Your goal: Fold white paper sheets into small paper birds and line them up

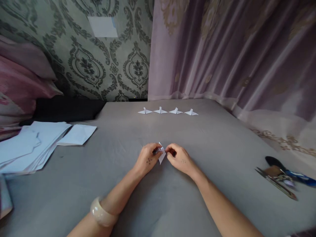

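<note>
Over the grey surface, my left hand pinches a small folded white paper between thumb and fingers. The paper has pointed corners at its top and bottom. My right hand is closed, thumb against fingertips, at the paper's right corner; its fingers cover whatever part of that corner they grip. Beyond the hands, several white folded paper birds stand in a row, wings spread.
A stack of white paper sheets lies at the left, with a folded white paper beside it. Scissors and a pointed metal tool lie at the right. A black item and pink bedding are at the back left. A curtain hangs behind.
</note>
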`<state>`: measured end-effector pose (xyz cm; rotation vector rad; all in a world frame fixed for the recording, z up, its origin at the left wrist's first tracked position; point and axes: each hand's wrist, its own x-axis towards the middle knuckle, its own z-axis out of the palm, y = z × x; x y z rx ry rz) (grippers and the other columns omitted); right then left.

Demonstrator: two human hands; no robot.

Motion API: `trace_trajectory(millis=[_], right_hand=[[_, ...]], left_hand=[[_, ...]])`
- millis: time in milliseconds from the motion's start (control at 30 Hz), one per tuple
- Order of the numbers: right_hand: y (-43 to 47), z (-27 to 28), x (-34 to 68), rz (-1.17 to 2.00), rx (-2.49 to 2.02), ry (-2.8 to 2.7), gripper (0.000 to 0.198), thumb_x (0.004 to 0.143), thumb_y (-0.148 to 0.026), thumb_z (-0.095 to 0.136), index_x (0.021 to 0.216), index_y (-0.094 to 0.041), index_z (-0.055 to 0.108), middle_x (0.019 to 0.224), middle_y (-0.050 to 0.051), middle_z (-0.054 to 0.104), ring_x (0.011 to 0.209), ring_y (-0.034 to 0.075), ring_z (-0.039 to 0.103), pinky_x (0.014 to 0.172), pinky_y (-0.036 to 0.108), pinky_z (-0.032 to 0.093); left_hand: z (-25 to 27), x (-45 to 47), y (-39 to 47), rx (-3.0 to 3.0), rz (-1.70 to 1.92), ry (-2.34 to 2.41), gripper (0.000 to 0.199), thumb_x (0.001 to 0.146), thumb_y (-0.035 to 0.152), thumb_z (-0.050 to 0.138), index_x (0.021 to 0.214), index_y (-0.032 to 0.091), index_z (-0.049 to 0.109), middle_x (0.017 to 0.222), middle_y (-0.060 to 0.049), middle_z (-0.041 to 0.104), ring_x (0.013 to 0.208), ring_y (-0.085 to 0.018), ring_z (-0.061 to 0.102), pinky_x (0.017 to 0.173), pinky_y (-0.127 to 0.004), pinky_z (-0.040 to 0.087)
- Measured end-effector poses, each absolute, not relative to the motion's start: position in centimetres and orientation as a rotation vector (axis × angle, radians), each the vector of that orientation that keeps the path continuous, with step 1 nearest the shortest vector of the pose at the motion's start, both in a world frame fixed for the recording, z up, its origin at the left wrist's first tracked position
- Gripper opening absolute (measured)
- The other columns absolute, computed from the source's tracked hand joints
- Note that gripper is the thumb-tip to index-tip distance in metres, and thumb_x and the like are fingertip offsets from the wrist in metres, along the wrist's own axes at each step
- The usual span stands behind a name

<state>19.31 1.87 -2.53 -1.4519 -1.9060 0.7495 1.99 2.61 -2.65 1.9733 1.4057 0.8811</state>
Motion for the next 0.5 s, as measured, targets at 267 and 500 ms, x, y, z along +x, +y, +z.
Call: trace_trajectory(millis=[267,500], right_hand=[[1.9,-2.64,19.15,0.751,-1.448,-1.916,0.01,0.079,-0.017,0.051,0.082,-0.019,0.06,0.078,0.0,0.064,0.071,0.012,0.059,0.068,0.024,0.044],[1.74,-2.33,18.81,0.709,-1.444,-1.931,0.01,0.081,-0.019,0.051,0.083,-0.019,0.061,0.078,0.0,0.064,0.071,0.012,0.059,0.068,0.023,0.043]], left_hand=[[-2.72,2.13,2.95,2.045,0.847,1.377,0.01,0.082,0.02,0.059,0.082,0.019,0.069,0.072,-0.001,0.066,0.067,-0.013,0.059,0.063,-0.022,0.042],[-3.2,2.13,3.1,2.061,0.859,1.344,0.011,0.083,0.02,0.058,0.081,0.019,0.069,0.073,-0.001,0.067,0.067,-0.013,0.058,0.062,-0.021,0.039]])
